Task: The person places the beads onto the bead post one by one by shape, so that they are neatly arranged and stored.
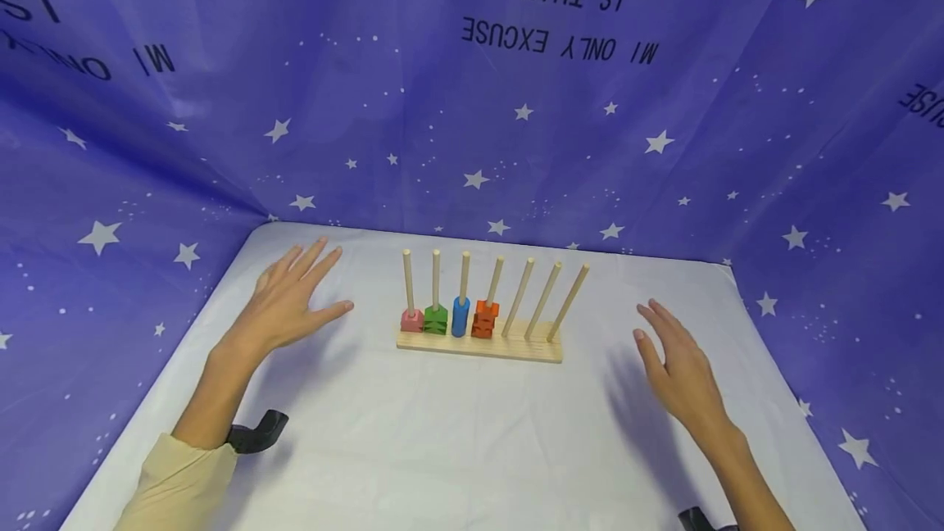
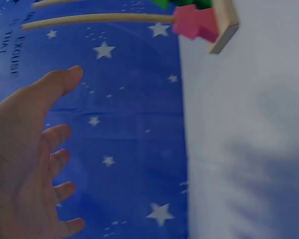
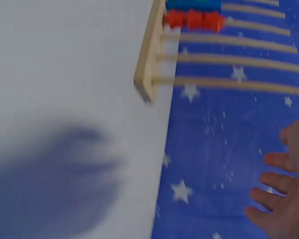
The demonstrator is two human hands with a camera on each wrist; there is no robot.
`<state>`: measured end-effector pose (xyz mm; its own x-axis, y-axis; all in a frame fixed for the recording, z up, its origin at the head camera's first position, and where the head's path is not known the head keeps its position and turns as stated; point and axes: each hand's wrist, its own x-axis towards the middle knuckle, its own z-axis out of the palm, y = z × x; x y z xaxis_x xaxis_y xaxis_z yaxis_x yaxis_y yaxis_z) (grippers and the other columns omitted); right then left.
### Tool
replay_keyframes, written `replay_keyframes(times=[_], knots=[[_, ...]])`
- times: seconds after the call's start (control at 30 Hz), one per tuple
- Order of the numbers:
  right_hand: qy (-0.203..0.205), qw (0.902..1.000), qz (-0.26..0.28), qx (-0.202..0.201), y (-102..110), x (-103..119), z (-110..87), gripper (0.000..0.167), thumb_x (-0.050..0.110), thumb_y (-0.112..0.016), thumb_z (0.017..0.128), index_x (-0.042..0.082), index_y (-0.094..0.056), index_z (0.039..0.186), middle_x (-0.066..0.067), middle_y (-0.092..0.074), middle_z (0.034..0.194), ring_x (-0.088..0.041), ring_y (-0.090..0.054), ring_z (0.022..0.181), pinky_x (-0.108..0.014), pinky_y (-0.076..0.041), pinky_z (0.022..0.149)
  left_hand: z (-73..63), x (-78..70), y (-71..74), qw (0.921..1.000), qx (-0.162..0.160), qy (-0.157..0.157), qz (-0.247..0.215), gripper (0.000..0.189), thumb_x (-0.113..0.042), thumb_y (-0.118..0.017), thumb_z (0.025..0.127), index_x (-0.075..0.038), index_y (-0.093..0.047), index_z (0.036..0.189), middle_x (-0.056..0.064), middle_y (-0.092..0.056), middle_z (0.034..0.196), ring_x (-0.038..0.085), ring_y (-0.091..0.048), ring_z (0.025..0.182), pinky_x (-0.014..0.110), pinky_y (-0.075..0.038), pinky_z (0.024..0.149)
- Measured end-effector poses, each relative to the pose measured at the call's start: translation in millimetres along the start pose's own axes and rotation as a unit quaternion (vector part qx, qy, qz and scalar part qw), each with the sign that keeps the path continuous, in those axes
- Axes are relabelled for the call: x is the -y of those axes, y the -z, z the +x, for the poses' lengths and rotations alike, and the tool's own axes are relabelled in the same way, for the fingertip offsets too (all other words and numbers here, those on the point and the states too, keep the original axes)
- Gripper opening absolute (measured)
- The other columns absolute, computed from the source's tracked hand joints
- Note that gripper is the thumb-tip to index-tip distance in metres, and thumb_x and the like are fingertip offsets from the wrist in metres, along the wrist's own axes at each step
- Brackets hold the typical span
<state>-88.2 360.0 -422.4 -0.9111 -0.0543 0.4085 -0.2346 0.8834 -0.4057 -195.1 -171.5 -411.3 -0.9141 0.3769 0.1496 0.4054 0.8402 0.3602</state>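
A wooden peg stand with a row of several upright pegs is on the white table between my hands. Pink beads sit low on the leftmost peg, then green beads, a blue stack and orange-red beads. The three pegs on the right are bare. My left hand hovers left of the stand, fingers spread, holding nothing. To the stand's right, my right hand is raised above the table with relaxed fingers and nothing in it. Both hands are apart from the stand.
A white cloth covers the table. Purple-blue star-printed curtains rise behind it and along both sides. Black wrist mounts show on the forearms, and shadows of the hands fall on the cloth.
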Motion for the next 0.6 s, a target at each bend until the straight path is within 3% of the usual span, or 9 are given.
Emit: replay_keyframes(times=[0.1, 0.2, 0.37, 0.6], knots=[[0.014, 0.9989, -0.045, 0.003, 14.7, -8.8, 1.1, 0.050, 0.026, -0.050, 0.105, 0.004, -0.044, 0.149, -0.021, -0.034, 0.156, -0.044, -0.027, 0.143, -0.062, -0.019, 0.115, -7.4, -3.6, 17.4, 0.9980, -0.027, 0.003, 0.057, 0.091, -0.060, -0.061, 0.090, -0.013, -0.024, 0.159, 0.016, -0.014, 0.164, 0.048, -0.008, 0.147, 0.072, -0.008, 0.111], [0.025, 0.9956, -0.089, 0.016, 23.5, -12.4, 4.9, 0.055, 0.031, -0.047, 0.106, 0.008, -0.038, 0.154, -0.020, -0.025, 0.161, -0.041, -0.014, 0.149, -0.061, -0.004, 0.118, -11.9, -7.0, 24.4, 0.9960, -0.036, 0.005, 0.082, 0.096, -0.064, -0.062, 0.087, -0.014, -0.023, 0.160, 0.015, -0.013, 0.165, 0.044, -0.001, 0.149, 0.069, -0.002, 0.114], [0.020, 0.9888, -0.142, 0.044, 27.1, -14.4, 11.7, 0.062, 0.042, -0.044, 0.105, 0.016, -0.029, 0.159, -0.016, -0.017, 0.164, -0.037, -0.002, 0.151, -0.065, 0.006, 0.115, -15.2, -11.2, 23.3, 0.9953, -0.036, 0.007, 0.089, 0.099, -0.067, -0.062, 0.085, -0.013, -0.026, 0.159, 0.016, -0.011, 0.165, 0.043, 0.004, 0.149, 0.066, 0.004, 0.115], [0.011, 0.9843, -0.164, 0.064, 24.1, -18.3, 11.8, 0.066, 0.048, -0.044, 0.103, 0.017, -0.026, 0.159, -0.018, -0.018, 0.163, -0.037, 0.001, 0.151, -0.065, 0.011, 0.114, -13.8, -11.1, 17.7, 0.9947, -0.032, 0.006, 0.098, 0.099, -0.069, -0.060, 0.085, -0.012, -0.027, 0.159, 0.017, -0.012, 0.165, 0.047, -0.002, 0.148, 0.066, 0.004, 0.115]])
